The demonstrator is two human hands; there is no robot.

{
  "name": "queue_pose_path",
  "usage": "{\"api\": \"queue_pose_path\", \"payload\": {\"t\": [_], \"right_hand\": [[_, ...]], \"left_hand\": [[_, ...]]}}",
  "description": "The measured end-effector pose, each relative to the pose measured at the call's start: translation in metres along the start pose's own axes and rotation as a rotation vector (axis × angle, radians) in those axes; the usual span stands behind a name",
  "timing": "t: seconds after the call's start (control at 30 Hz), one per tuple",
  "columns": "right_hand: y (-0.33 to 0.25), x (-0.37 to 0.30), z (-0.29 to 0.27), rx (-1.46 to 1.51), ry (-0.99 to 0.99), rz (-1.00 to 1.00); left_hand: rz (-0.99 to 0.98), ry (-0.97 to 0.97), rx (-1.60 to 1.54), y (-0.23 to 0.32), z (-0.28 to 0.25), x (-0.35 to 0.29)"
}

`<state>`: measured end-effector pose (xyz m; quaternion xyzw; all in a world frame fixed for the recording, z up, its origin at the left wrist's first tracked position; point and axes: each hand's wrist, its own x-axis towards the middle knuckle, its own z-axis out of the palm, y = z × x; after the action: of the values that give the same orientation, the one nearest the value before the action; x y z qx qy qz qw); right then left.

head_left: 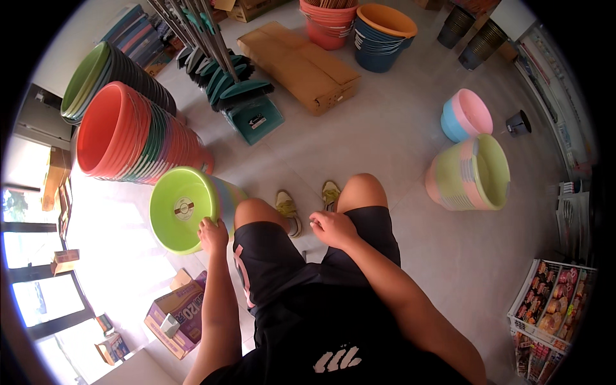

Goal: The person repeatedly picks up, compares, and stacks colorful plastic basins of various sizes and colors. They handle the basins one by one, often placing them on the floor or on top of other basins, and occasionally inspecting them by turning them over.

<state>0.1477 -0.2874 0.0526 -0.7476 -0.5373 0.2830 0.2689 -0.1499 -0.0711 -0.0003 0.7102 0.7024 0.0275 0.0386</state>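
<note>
Observed on the floor (378, 128), just left of the left knee (254, 210): nested stack of round plastic buckets, lime-green at the mouth (190, 226). Judged stiff, smooth, fairly light, hardly fragile; best held by the thick rim (212, 196) at opposite sides. With left hand (212, 235), grip apparently closed over the right rim. With right hand (333, 229), fingers loosely curled between the knees; cannot tell whether empty. Inside base: round white paper label (184, 209), print too small to read.

Daylight is pouring through dark-framed windows (51, 301) on the left, brightening the grey floor (391, 122); a white rack (540, 335) is standing right.
</note>
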Motion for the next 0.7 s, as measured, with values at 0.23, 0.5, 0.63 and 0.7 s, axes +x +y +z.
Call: {"api": "queue_pose_path", "payload": {"t": [0.23, 0.5, 0.63, 0.7], "right_hand": [[0.002, -0.002, -0.001, -0.001, 0.004, 0.021], [0.002, -0.002, -0.001, 0.013, 0.005, 0.018], [0.002, -0.004, 0.0, 0.028, 0.003, 0.018], [0.004, -0.005, 0.001, 0.024, 0.0, 0.022]], "left_hand": [[-0.016, -0.021, -0.03, 0.002, -0.007, 0.0], [0.005, 0.003, -0.075, -0.005, -0.004, -0.003], [0.04, -0.003, -0.116, -0.01, -0.003, -0.002], [0.042, -0.016, -0.124, -0.009, -0.004, -0.002]]}}
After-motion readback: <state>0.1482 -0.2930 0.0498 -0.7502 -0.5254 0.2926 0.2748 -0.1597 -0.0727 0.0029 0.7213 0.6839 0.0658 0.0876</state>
